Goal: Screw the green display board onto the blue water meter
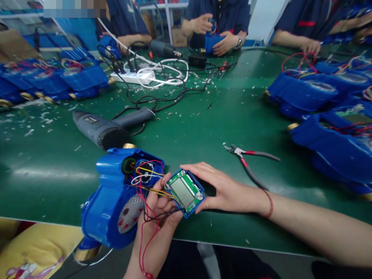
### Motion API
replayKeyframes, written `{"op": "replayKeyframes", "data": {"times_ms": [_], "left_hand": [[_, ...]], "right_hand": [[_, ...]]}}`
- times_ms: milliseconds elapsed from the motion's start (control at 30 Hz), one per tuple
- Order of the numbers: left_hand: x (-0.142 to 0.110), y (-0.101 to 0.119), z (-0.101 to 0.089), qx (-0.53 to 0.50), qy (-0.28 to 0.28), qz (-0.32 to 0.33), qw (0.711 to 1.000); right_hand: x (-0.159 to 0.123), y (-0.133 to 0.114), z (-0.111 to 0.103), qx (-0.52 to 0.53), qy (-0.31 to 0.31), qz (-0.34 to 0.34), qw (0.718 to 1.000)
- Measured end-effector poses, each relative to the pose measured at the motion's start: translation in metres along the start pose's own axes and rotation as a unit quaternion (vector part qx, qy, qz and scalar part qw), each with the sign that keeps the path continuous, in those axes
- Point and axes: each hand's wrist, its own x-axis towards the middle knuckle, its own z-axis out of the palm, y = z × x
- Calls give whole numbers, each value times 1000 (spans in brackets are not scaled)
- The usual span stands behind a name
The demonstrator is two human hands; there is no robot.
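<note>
Between my two hands is a green circuit board with a grey LCD screen (182, 192), set in a blue frame. My right hand (216, 188) grips its right side, thumb below and fingers along the top. At its left edge, my left hand (161, 211) closes on the board's corner and the wires. Red, yellow, white and black wires (158, 190) run from the board into an opened blue water meter (109, 209). This meter stands tilted at the table's front edge, its round dial facing my left hand and brass threaded ends showing.
Red-handled cutting pliers (247, 161) lie spread open right of my hands. A grey heat gun (107, 126) lies behind the meter. Farther back are a white power strip (135, 76) and tangled cables. Blue meters (316, 93) crowd both sides. Co-workers (217, 27) sit opposite, one holding a meter.
</note>
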Motion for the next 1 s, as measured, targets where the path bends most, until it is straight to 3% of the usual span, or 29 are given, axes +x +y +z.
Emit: {"op": "replayKeyframes", "data": {"times_ms": [167,500,767,1000], "left_hand": [[2,-9,-7,2,27,5,1000],[8,-9,-11,-22,40,-31,998],[4,-9,-14,7,-53,5,999],[8,-13,-14,-15,-83,24,996]], "right_hand": [[0,1,1,-30,5,-34,999],[0,0,1,-17,12,-21,1000],[0,-4,3,4,30,35,999],[-3,-4,11,15,58,48,997]]}}
